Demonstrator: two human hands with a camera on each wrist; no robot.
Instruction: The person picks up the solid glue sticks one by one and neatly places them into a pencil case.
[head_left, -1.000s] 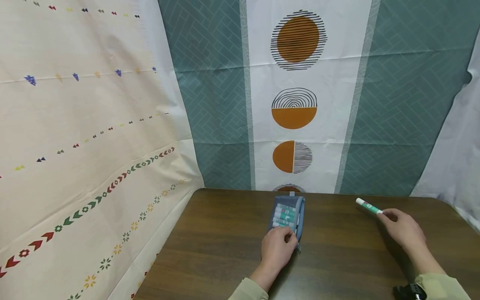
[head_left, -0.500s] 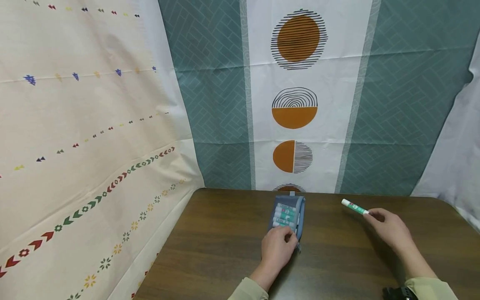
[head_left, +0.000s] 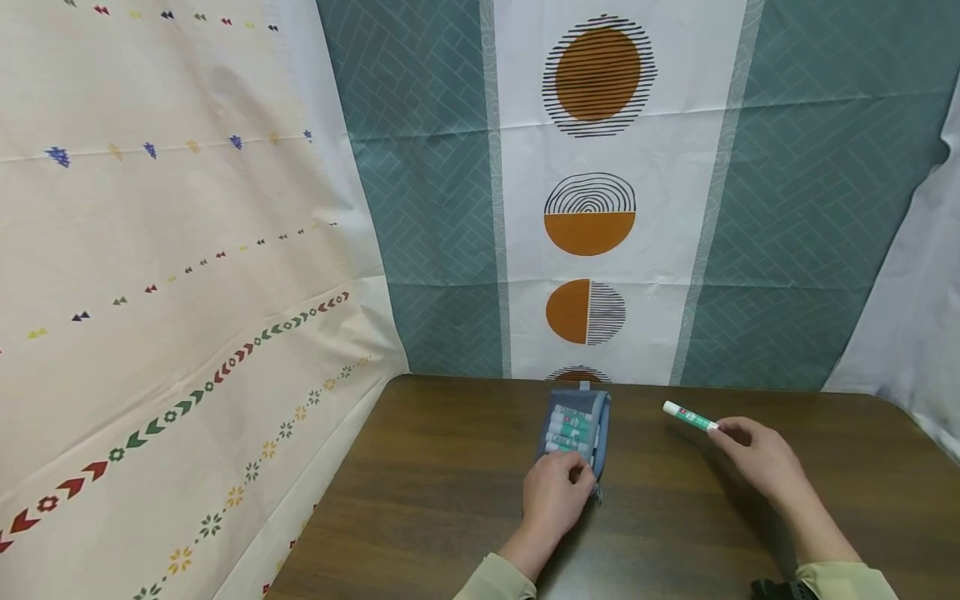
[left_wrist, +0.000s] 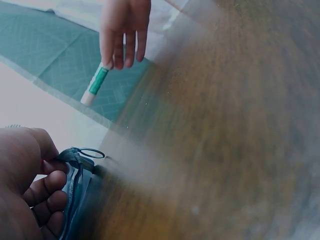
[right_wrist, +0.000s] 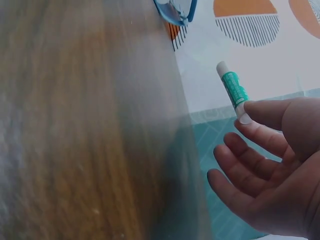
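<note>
A small grey-blue zip pouch lies on the table, with several green-and-white tubes showing through its clear front. The left hand pinches its near end, beside the zip pull ring. To the right, the right hand holds one green-and-white tube above the table. Thumb and forefinger grip the tube by one end, and its other end points left toward the pouch. The remaining right fingers hang loosely curled in the right wrist view. The left hand covers the pouch's lower part.
The brown wooden table carries the pouch. Behind it hangs a green and white curtain with orange circles. A cream patterned cloth hangs along the left, and a white cloth on the right.
The right hand has moved left with the tube, closer to the pouch. The left hand and the pouch have stayed in place.
</note>
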